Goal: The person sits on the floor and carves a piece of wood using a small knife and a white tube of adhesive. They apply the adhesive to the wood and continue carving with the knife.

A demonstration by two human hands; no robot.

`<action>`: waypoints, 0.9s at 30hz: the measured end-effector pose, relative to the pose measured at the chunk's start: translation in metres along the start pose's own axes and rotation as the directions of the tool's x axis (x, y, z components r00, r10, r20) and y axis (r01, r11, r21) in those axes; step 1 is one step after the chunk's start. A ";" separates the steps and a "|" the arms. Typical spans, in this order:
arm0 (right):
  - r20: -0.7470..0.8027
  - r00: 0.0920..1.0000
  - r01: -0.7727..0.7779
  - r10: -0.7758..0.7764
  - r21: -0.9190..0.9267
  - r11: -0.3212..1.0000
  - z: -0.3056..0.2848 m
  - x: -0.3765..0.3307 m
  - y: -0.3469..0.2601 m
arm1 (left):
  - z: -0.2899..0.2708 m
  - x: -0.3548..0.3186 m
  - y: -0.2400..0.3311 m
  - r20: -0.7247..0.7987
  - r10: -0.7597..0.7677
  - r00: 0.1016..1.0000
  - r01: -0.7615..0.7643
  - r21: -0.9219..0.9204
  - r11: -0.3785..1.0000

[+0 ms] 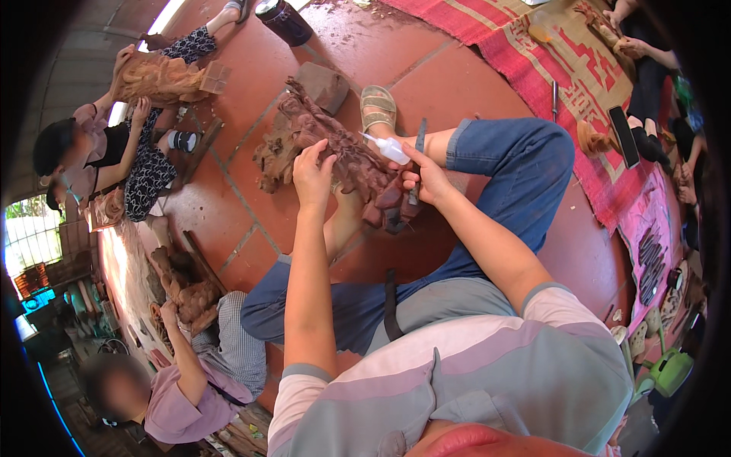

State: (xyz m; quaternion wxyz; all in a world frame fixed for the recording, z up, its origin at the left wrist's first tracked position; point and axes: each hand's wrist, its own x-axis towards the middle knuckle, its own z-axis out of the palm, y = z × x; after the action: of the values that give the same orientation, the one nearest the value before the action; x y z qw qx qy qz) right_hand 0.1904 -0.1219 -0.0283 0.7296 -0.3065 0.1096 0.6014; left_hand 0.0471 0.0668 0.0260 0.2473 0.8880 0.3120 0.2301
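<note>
A dark reddish-brown wood carving (352,156) with deep relief lies slantwise between my legs. My right hand (428,177) grips a small white squeeze bottle (392,149) with a thin nozzle, which points left over the carving. By the same hand's fingers is a flat grey metal strip (421,135); whether they also hold it I cannot tell. At the carving's left edge, my left hand (312,177) has bent fingers, thumb and forefinger brought close together. Anything between them is too small to make out.
Beyond the carving are a grey block (321,87) and a rough brown wood piece (276,156). A dark cylindrical container (283,21) stands farther off. People with carvings (164,76) sit at left. At right, a red patterned mat (525,72) bears a phone (624,137).
</note>
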 end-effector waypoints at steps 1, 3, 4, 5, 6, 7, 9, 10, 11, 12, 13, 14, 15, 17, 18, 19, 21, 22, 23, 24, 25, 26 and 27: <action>0.003 1.000 -0.001 0.001 -0.004 1.000 0.001 0.000 0.000 | 0.000 0.000 0.001 0.001 0.007 1.000 -0.007 0.001 1.000; 0.004 1.000 0.006 -0.006 -0.024 1.000 0.002 -0.001 0.000 | -0.001 0.000 0.002 0.001 0.019 1.000 -0.019 0.004 1.000; 0.002 1.000 0.013 -0.013 -0.039 0.999 0.003 -0.001 -0.001 | -0.002 0.001 0.002 0.006 0.020 1.000 -0.020 0.000 1.000; 0.001 1.000 0.019 -0.019 -0.055 0.998 0.004 -0.002 -0.001 | -0.002 0.002 0.001 0.010 0.020 1.000 -0.020 -0.004 1.000; -0.009 1.000 0.012 -0.013 -0.055 0.998 0.003 -0.001 0.000 | -0.002 0.002 0.001 0.015 0.020 1.000 -0.020 -0.008 1.000; -0.017 1.000 0.006 -0.007 -0.056 0.998 0.004 -0.001 -0.001 | -0.002 0.003 0.001 0.014 0.023 1.000 -0.023 -0.005 1.000; -0.022 1.000 -0.002 0.001 -0.057 0.998 0.004 0.000 0.000 | -0.002 0.003 0.001 0.014 0.027 1.000 -0.027 0.000 1.000; -0.020 1.000 -0.001 0.000 -0.059 0.998 0.003 0.000 0.000 | -0.002 0.003 0.001 0.014 0.025 1.000 -0.025 0.000 1.000; -0.018 1.000 -0.001 0.000 -0.060 0.998 0.003 0.000 -0.001 | -0.002 0.004 0.001 0.015 0.023 1.000 -0.023 0.001 1.000; -0.020 1.000 -0.002 0.001 -0.052 0.999 0.004 0.000 -0.001 | -0.003 0.004 0.001 0.016 0.021 1.000 -0.021 0.001 1.000; -0.024 1.000 -0.002 0.001 -0.045 0.999 0.004 -0.001 -0.001 | -0.003 0.004 0.001 0.018 0.020 1.000 -0.020 0.001 1.000; -0.028 1.000 -0.002 0.001 -0.037 0.999 0.004 -0.001 -0.001 | -0.003 0.003 0.000 0.019 0.018 1.000 -0.018 0.000 1.000; -0.032 0.999 0.002 -0.004 -0.034 0.999 0.005 -0.002 -0.002 | -0.003 0.003 0.000 0.020 0.017 1.000 -0.017 0.000 1.000; -0.043 0.999 0.009 -0.010 -0.026 1.000 0.007 -0.004 -0.003 | -0.003 0.003 -0.001 0.020 0.011 1.000 -0.011 -0.019 1.000; -0.045 0.999 0.016 -0.018 -0.031 0.999 0.007 -0.004 -0.004 | -0.002 0.003 -0.001 0.020 0.008 1.000 -0.008 -0.029 1.000; -0.048 0.999 0.024 -0.026 -0.035 0.999 0.007 -0.005 -0.005 | -0.003 0.003 0.000 0.029 0.002 1.000 -0.001 -0.029 1.000; -0.058 0.998 0.032 -0.035 -0.056 0.998 0.007 -0.005 -0.006 | -0.003 0.004 0.002 0.048 -0.011 0.999 0.012 -0.030 0.999; -0.067 0.997 0.033 -0.037 -0.073 0.997 0.008 -0.005 -0.006 | -0.002 0.004 0.001 0.051 -0.023 0.998 0.026 -0.040 0.999; -0.075 0.996 0.033 -0.040 -0.091 0.995 0.008 -0.006 -0.007 | -0.002 0.003 0.000 0.053 -0.036 0.998 0.039 -0.050 0.998; -0.079 0.996 0.037 -0.045 -0.099 0.994 0.009 -0.006 -0.007 | -0.002 0.003 0.000 0.056 -0.049 0.997 0.052 -0.061 0.997; -0.084 0.995 0.039 -0.048 -0.106 0.994 0.009 -0.007 -0.006 | -0.002 0.003 0.000 0.056 -0.050 0.997 0.053 -0.059 0.997; -0.089 0.995 0.040 -0.051 -0.113 0.993 0.009 -0.007 -0.005 | -0.003 0.002 0.000 0.055 -0.050 0.997 0.054 -0.056 0.997; -0.080 0.996 0.039 -0.048 -0.109 0.993 0.006 -0.006 -0.005 | -0.003 0.002 0.001 0.054 -0.051 0.997 0.054 -0.054 0.997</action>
State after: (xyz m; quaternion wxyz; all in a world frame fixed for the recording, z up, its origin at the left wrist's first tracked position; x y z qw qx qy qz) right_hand 0.1925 -0.1238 -0.0183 0.7200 -0.3720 0.1004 0.5772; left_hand 0.0475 0.0687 0.0293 0.2861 0.8780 0.3222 0.2086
